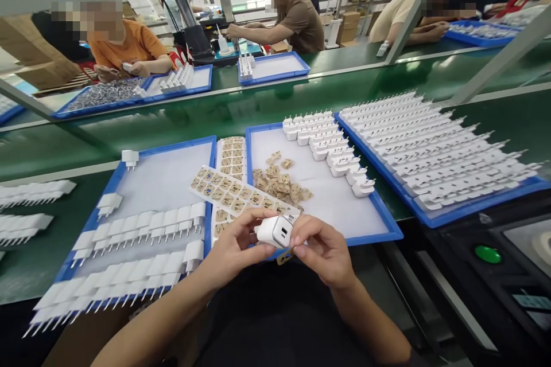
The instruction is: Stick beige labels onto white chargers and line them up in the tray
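A white USB wall charger [274, 231], its port face turned toward me, is gripped between the thumb and fingers of my left hand [241, 243]. The closed thumb and fingers of my right hand [321, 246] pinch at the charger's right edge. A small tan sticker piece [284, 256] shows just below the right fingertips; what holds it is hidden. Behind my hands lies a sheet of tan stickers [235, 189], across another sticker sheet [232, 155]. Loose tan pieces [279, 182] are heaped in the middle blue tray [297, 238].
Rows of white chargers stand in the left blue tray [172, 142], along the middle tray's right side [331, 149], and in the right blue tray [434, 219]. A machine with a green button [488, 254] is at lower right. Co-workers sit across the green conveyor belt [193, 117].
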`<state>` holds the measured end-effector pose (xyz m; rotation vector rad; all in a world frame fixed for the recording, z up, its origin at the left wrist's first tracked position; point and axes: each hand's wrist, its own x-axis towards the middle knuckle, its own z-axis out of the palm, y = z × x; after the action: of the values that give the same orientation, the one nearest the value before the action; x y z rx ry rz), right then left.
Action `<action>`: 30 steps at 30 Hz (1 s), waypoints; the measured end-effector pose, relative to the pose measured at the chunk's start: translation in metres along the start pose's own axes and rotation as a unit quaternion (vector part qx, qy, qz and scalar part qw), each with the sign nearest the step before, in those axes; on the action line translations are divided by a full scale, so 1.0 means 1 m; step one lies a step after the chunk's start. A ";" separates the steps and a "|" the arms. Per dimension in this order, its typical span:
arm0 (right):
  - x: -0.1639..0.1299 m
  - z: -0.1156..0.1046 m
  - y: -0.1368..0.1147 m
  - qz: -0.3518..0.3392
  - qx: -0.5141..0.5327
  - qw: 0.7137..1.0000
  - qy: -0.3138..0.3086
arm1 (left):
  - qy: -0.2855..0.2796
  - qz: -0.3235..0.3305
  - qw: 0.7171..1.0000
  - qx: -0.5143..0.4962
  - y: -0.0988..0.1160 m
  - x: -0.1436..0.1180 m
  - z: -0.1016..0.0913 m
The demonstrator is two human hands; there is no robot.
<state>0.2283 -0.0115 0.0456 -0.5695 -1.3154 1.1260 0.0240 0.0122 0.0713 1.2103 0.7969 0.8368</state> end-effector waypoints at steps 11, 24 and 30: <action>0.000 0.026 0.010 0.080 0.037 0.996 -0.011 | 0.113 0.224 0.892 0.375 -0.026 -0.029 0.002; 0.015 0.027 0.014 0.160 -0.023 0.987 0.025 | 0.141 0.266 0.871 0.388 -0.029 -0.032 -0.004; 0.016 0.029 0.015 0.159 -0.030 0.986 0.035 | 0.140 0.262 0.871 0.392 -0.026 -0.031 -0.004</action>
<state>0.1947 0.0013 0.0471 -0.8783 -1.2285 1.3148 0.0090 -0.0175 0.0472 2.1249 1.1196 1.2002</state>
